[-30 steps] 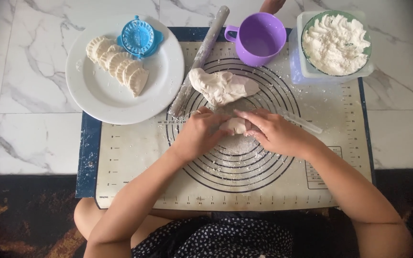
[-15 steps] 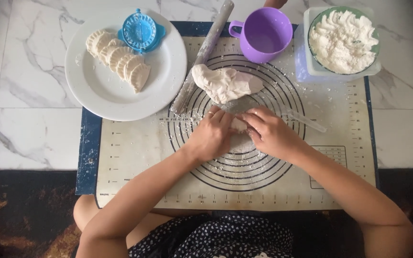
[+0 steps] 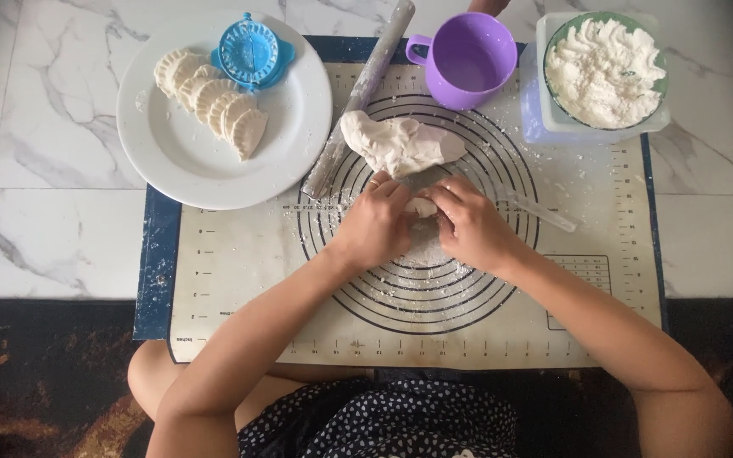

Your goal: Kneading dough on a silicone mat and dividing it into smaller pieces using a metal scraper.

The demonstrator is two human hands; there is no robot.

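My left hand [image 3: 377, 222] and my right hand [image 3: 467, 225] meet over the ringed middle of a beige baking mat [image 3: 239, 263]. Both pinch a small piece of dough [image 3: 422, 206] between their fingertips; most of it is hidden by the fingers. Just beyond the hands lies a big lump of dough [image 3: 400, 144] on the mat. A floured rolling pin [image 3: 360, 93] lies slanted to the left of the lump. A thin clear stick [image 3: 545, 212] rests on the mat to the right of my right hand.
A white plate [image 3: 188, 161] at the upper left holds several folded dumplings [image 3: 211, 102] and a blue dumpling press [image 3: 249, 53]. A purple cup [image 3: 471, 59] stands behind the mat. A bowl of flour [image 3: 606, 68] sits in a white tray at the upper right. Marble floor surrounds the mat.
Both hands have stayed together on the small dough piece, working it between the fingers. The view has shifted slightly, so plate, cup and bowl sit a little higher in the picture.
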